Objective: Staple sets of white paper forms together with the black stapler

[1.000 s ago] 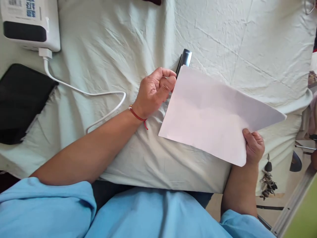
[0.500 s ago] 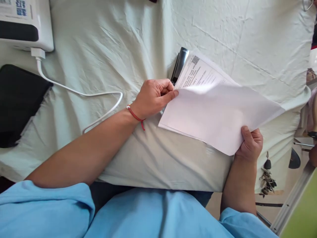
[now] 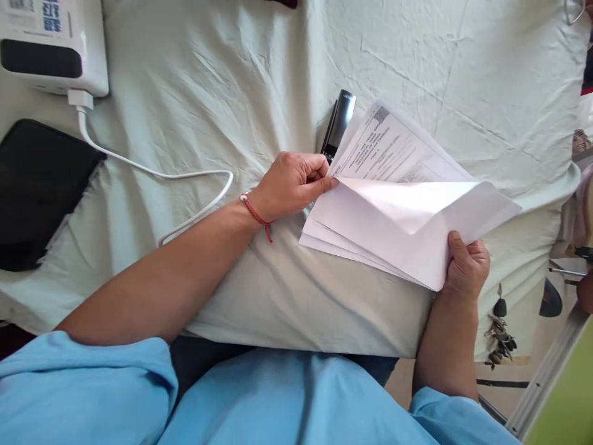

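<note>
We find a thin stack of white paper sheets (image 3: 393,228) held just above the pale bedsheet, fanned apart at its left edge. The top sheet is folded back on itself, blank side up, exposing a printed form (image 3: 393,151) with a small square code at its upper corner. The text is too small to read.

open sheet (image 3: 222,93) left of papers (image 3: 393,210), stapler (image 3: 339,120) and cable (image 3: 162,176) obstructing

Looks like a bedroom at home: wrinkled pale-green bedsheet (image 3: 222,74) over a soft mattress, white charger box (image 3: 53,43) with cable (image 3: 152,173), black tablet case (image 3: 39,191), bunch of keys (image 3: 499,337) hanging at the edge.
</note>
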Motion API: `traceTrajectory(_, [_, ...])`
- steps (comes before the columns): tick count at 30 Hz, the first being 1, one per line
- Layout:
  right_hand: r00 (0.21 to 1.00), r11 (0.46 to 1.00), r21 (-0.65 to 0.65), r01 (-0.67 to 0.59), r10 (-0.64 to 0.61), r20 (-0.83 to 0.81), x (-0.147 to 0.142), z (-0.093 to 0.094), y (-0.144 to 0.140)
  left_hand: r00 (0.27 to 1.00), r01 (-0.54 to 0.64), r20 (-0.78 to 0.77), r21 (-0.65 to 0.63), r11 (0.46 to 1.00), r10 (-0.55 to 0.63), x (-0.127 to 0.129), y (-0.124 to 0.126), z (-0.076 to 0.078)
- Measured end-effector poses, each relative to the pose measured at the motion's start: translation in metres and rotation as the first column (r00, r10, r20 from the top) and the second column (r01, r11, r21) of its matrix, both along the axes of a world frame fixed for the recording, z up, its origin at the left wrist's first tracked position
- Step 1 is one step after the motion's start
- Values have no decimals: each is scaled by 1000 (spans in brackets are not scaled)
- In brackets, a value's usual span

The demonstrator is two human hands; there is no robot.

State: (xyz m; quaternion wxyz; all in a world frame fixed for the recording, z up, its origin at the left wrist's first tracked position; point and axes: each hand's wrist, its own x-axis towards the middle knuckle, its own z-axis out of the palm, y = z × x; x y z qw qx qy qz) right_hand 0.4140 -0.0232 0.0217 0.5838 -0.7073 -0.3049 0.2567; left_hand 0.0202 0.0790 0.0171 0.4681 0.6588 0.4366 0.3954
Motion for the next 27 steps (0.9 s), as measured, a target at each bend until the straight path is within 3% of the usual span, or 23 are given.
traceTrajectory(4, [998, 1000, 7, 10, -11, 57, -3, 1, 2, 1000, -10, 9, 30, 999, 10, 0, 2, -1])
traceTrajectory(9, [998, 999, 29, 18, -20, 56, -2, 1, 3, 988, 132, 87, -61, 989, -127, -1, 1, -4])
traceTrajectory(17, [998, 1000, 25, 15, -17, 57, -5, 3, 2, 995, 4, -95, 55, 998, 1, 0, 3, -2])
traceTrajectory(27, [992, 995, 16, 101, -102, 80, 0, 3, 5, 985, 170, 29, -79, 982, -169, -2, 0, -1])
